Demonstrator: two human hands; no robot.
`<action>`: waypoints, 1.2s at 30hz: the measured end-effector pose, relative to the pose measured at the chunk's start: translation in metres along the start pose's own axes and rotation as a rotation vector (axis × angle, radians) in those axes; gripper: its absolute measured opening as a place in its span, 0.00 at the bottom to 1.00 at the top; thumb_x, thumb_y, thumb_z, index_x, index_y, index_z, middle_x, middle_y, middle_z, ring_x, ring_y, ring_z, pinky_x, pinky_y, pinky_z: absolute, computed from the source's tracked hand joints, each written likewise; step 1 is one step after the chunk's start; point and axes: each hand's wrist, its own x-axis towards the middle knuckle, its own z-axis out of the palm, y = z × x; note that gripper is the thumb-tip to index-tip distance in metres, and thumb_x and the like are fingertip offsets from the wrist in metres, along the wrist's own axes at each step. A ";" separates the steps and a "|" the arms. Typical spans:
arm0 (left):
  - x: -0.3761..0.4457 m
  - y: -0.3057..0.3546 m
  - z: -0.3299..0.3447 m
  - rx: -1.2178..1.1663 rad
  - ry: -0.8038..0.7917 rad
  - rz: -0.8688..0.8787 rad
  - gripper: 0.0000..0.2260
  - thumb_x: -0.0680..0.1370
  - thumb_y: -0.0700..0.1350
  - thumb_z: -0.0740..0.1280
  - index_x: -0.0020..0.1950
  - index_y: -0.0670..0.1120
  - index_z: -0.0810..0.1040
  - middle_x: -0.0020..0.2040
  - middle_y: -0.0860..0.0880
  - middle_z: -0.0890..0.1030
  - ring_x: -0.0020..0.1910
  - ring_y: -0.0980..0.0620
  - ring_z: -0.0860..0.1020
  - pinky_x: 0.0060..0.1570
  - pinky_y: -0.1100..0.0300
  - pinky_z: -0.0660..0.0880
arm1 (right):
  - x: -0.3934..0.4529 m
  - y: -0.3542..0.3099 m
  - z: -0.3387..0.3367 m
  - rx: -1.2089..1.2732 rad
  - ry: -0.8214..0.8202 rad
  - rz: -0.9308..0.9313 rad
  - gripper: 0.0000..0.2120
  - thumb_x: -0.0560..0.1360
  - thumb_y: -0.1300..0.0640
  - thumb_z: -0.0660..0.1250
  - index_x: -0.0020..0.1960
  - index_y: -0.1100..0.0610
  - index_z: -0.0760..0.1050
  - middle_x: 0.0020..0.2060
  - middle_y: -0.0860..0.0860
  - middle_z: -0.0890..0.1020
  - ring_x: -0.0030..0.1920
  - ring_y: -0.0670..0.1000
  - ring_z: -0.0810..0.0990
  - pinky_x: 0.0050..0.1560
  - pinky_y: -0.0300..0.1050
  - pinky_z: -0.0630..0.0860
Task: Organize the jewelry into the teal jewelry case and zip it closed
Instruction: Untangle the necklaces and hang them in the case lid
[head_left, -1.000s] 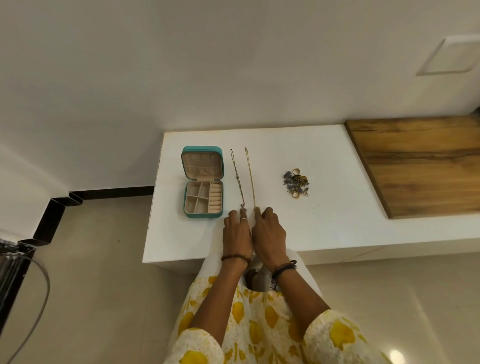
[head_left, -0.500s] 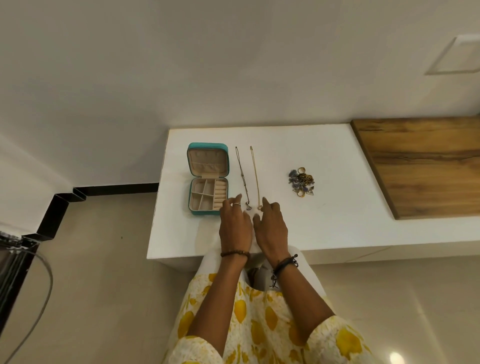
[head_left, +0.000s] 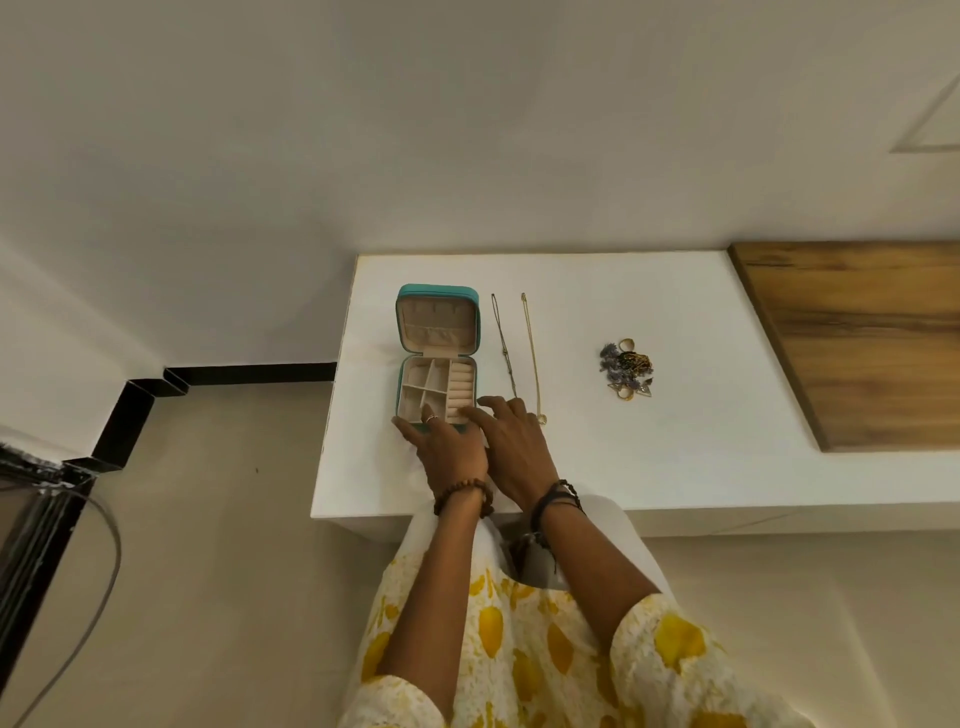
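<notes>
Both hands (head_left: 480, 444) at open teal jewelry case (head_left: 437, 358), near edge.

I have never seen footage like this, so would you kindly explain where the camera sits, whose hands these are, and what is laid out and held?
There is no machine here: a person wears a wide-angle camera on the head, so the single view looks forward and down at their own arms. The left hand and the right hand both reach to the near edge of the open teal jewelry case, fingers fairly straight and touching it; neither has a grip on any jewelry. The case lies on a white table, lid back, its beige compartments seemingly bare. Right of it lie two necklaces stretched out straight, a dark one and a gold one. Further right sits a small heap of rings and earrings. A wooden board covers the table's right end.
</notes>
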 end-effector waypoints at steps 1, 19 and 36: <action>-0.002 0.000 0.000 0.012 -0.007 0.007 0.24 0.78 0.44 0.62 0.71 0.40 0.60 0.76 0.44 0.43 0.69 0.41 0.65 0.60 0.52 0.71 | 0.001 0.001 0.000 -0.005 0.013 0.006 0.19 0.79 0.56 0.58 0.70 0.52 0.65 0.69 0.52 0.68 0.67 0.54 0.63 0.63 0.46 0.63; -0.022 -0.002 0.023 0.119 0.059 0.425 0.10 0.77 0.40 0.62 0.58 0.43 0.74 0.65 0.45 0.70 0.66 0.47 0.68 0.57 0.60 0.71 | -0.010 0.060 -0.025 0.520 0.409 0.479 0.09 0.77 0.61 0.62 0.52 0.62 0.79 0.49 0.57 0.83 0.47 0.52 0.78 0.40 0.33 0.63; -0.006 -0.001 0.050 0.099 -0.125 0.239 0.10 0.78 0.39 0.60 0.56 0.43 0.78 0.56 0.45 0.80 0.56 0.47 0.78 0.57 0.57 0.74 | 0.008 0.058 -0.015 0.354 0.159 0.624 0.09 0.72 0.53 0.70 0.46 0.59 0.78 0.46 0.54 0.81 0.46 0.53 0.78 0.40 0.42 0.67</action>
